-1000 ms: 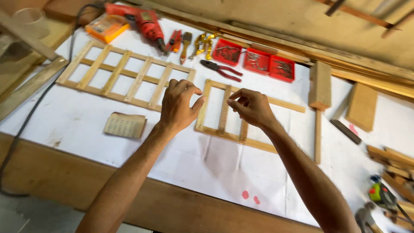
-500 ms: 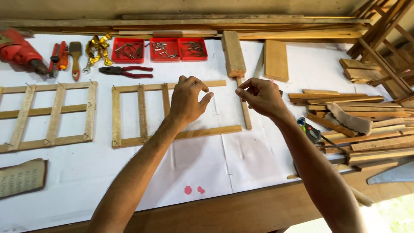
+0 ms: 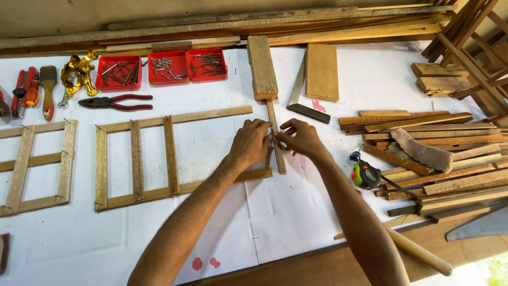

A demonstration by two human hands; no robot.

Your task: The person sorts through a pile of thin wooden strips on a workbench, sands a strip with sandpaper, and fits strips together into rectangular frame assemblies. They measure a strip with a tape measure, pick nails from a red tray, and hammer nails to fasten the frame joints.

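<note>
Two hands meet on one thin wooden slat (image 3: pixel 276 139) lying on the white sheet (image 3: pixel 296 212) in mid-table. The left hand (image 3: pixel 253 143) and right hand (image 3: pixel 300 139) are together, fingertips pinching the slat from both sides near its middle. It looks light and stiff, likely to snap if bent, so a grip near the middle or at both ends suits it. The slat's near end touches the lower rail of a half-built wooden frame (image 3: pixel 159 159), whose crossbars sit to the left. Just right lies a tape measure (image 3: pixel 365 173), close to the right forearm, with a heap of loose strips (image 3: pixel 439 153) beyond it. Farther off, a wooden block (image 3: pixel 262 68) rests on the slat's far end, a square (image 3: pixel 304 103) beside it. Pliers (image 3: pixel 114 101) and three red trays of nails (image 3: pixel 161 68) stand at the back.
</note>
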